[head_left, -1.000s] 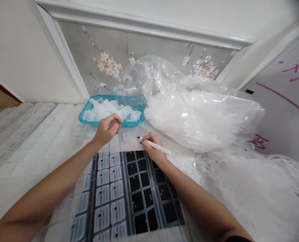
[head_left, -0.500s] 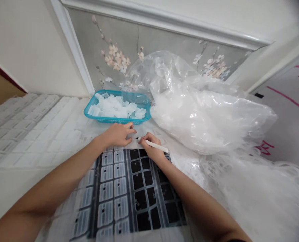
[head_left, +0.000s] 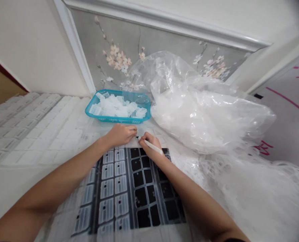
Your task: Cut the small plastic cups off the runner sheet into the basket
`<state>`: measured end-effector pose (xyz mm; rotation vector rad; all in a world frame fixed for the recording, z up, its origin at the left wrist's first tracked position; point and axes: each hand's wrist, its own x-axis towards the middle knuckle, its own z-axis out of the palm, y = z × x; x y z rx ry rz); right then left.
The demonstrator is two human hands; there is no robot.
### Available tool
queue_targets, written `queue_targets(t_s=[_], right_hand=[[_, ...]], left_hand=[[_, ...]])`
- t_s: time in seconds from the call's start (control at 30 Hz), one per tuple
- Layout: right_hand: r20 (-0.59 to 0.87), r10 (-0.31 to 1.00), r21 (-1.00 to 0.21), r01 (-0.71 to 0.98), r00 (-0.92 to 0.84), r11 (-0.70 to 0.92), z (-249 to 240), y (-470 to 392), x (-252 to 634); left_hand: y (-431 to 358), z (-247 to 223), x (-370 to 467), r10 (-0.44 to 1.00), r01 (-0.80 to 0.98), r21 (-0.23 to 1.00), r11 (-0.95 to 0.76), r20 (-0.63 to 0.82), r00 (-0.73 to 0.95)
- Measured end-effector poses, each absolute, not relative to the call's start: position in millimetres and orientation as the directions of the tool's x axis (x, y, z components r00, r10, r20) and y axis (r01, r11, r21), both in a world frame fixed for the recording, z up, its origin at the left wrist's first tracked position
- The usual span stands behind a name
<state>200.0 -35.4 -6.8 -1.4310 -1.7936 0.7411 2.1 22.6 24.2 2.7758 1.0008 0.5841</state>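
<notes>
My right hand [head_left: 151,143] grips a white pen [head_left: 153,147], its dark tip pointing left toward my other hand. My left hand [head_left: 123,134] is closed just left of the pen tip, fingertips pressed together; what it holds, if anything, is too small to make out. Both hands are above the far edge of a dark sheet [head_left: 129,188] with rows of compartments. Its left rows hold translucent pieces [head_left: 107,189] with dark dots, while the right rows show black cells [head_left: 140,196]. Beyond my hands, a blue basket [head_left: 118,120] holds a heap of translucent pieces [head_left: 116,107].
A large clear plastic bag [head_left: 202,114] of white material bulges at the right of the basket. More crumpled netting-like plastic [head_left: 252,191] lies at the lower right. Rows of white pieces [head_left: 26,124] cover the left side. A flowered wall panel [head_left: 169,40] stands behind.
My left hand's fingers, spread before, have closed together near the pen tip. The pen in my right hand has tilted slightly and its rear end has shifted left.
</notes>
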Motion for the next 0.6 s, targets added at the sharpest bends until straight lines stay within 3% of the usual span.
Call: queue_targets(t_s=[0.03, 0.1, 0.17, 0.23, 0.33, 0.4, 0.47, 0.6], right_hand=[[0.175, 0.976, -0.786, 0.579, -0.129, 0.217, -6, -35, 200], [0.166, 0.979, -0.769, 0.606, -0.12, 0.205, -6, -36, 199], [0.166, 0.98, -0.773, 0.604, -0.106, 0.196, -6, -37, 198], [0.177, 0.981, -0.821, 0.537, -0.082, 0.194, -5, -40, 198], [0.242, 0.97, -0.901, 0.367, -0.018, 0.232, 8, -48, 201], [0.349, 0.937, -0.878, 0.346, -0.008, 0.33, 29, -55, 206], [0.498, 0.862, -0.763, 0.425, -0.092, 0.487, 60, -64, 209], [0.69, 0.638, -0.414, 0.537, -0.342, 0.735, 124, -80, 207]], left_hand=[[22, 27, 2, 0.652, 0.542, 0.363, -0.758, 0.437, 0.62], [21, 41, 1, 0.716, 0.382, 0.613, -0.692, 0.652, 0.251], [19, 61, -1, 0.771, 0.11, 0.787, -0.607, 0.617, -0.158], [15, 81, -2, 0.852, -0.164, 0.856, -0.49, 0.43, -0.298], [-2, 102, -1, 0.989, -0.424, 0.895, -0.14, 0.104, -0.108], [-19, 110, 4, 0.993, -0.494, 0.861, 0.121, -0.101, 0.067], [-35, 118, 10, 0.959, -0.509, 0.815, 0.278, -0.205, 0.195], [-62, 136, 16, 0.93, -0.475, 0.81, 0.343, -0.22, 0.296]])
